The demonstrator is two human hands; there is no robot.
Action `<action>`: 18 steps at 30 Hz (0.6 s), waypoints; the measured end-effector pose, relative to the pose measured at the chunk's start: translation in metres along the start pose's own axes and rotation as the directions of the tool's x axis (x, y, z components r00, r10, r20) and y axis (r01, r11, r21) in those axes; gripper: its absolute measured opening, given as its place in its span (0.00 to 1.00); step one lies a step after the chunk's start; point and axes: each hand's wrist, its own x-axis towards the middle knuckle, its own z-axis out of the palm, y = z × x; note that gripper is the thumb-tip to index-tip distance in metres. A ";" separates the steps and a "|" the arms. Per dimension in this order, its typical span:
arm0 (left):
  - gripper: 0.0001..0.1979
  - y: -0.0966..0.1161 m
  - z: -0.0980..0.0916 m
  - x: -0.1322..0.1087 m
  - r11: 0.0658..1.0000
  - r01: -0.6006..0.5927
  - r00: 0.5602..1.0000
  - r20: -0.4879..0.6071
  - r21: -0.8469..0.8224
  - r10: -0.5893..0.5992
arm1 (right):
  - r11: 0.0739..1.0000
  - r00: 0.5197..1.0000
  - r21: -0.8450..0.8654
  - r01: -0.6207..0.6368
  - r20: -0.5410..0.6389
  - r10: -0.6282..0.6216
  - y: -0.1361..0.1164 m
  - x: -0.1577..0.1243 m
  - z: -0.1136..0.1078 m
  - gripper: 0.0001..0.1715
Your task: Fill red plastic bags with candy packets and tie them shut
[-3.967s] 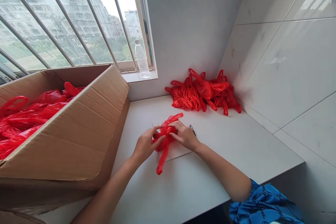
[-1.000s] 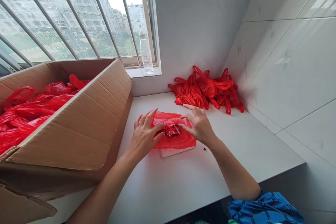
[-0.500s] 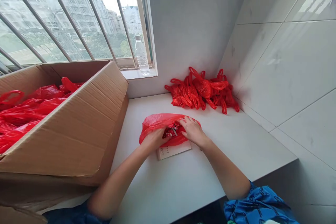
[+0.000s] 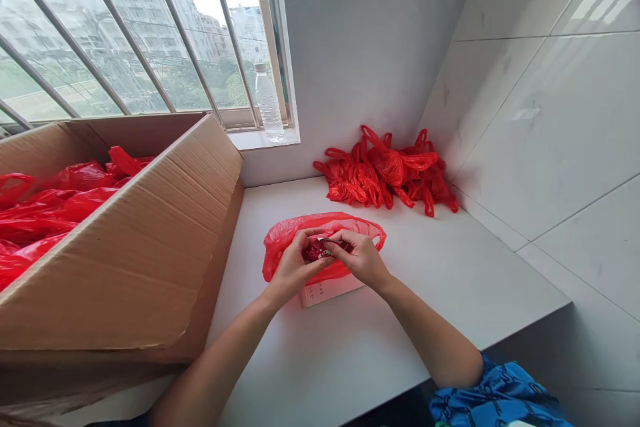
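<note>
Over the opening of a spread red plastic bag [image 4: 280, 243], both hands meet on a small dark-red printed packet [image 4: 315, 251] with white lettering. My left hand [image 4: 295, 263] is closed around its left side, thumb below and fingers on top. My right hand [image 4: 361, 259] pinches its right end between thumb and fingers. The bag lies on the table with its mouth loose. A white box [image 4: 330, 292] with small print sticks out from under the bag's near edge. The packet's right part is hidden by my right fingers.
A large cardboard box [image 4: 165, 240] filled with red plastic bags [image 4: 75, 197] stands on the left. More crumpled red bags [image 4: 385, 170] lie against the back wall. A clear bottle [image 4: 269, 103] stands on the windowsill. The white table [image 4: 450, 273] ends at a near right edge.
Both hands have come up from inside the bag and closer together. The dark-red packet is now held between them. My right hand has left the bag's rim.
</note>
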 end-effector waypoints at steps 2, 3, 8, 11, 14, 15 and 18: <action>0.30 -0.004 -0.001 0.000 1.000 0.012 1.000 0.021 0.003 -0.012 | 0.997 0.998 0.065 -0.046 -0.031 0.048 0.008 0.001 0.003 0.21; 0.31 -0.005 -0.002 -0.001 0.999 0.032 0.998 0.051 -0.023 -0.031 | 0.993 0.996 0.096 -0.069 -0.048 0.074 0.012 0.002 0.003 0.22; 0.27 0.003 -0.008 0.000 0.967 0.156 0.978 0.167 -0.203 -0.123 | 0.957 0.985 0.253 -0.142 -0.054 0.161 0.022 0.005 0.001 0.25; 0.26 0.005 -0.006 -0.001 0.945 0.170 0.985 0.067 -0.279 -0.158 | 0.942 0.985 0.301 -0.148 -0.039 0.167 0.021 0.003 0.003 0.26; 0.26 0.004 0.000 -0.002 0.934 0.158 0.986 -0.001 -0.320 -0.167 | 0.967 0.988 0.212 -0.143 -0.022 0.151 0.021 0.000 0.007 0.22; 0.27 0.003 0.002 -0.003 0.934 0.150 0.987 0.000 -0.323 -0.158 | 0.975 0.990 0.174 -0.136 -0.016 0.141 0.022 -0.002 0.007 0.21; 0.25 0.006 0.002 -0.005 0.961 0.088 0.996 0.027 -0.262 -0.084 | 0.980 0.993 0.161 -0.120 0.007 0.121 0.021 -0.004 0.007 0.19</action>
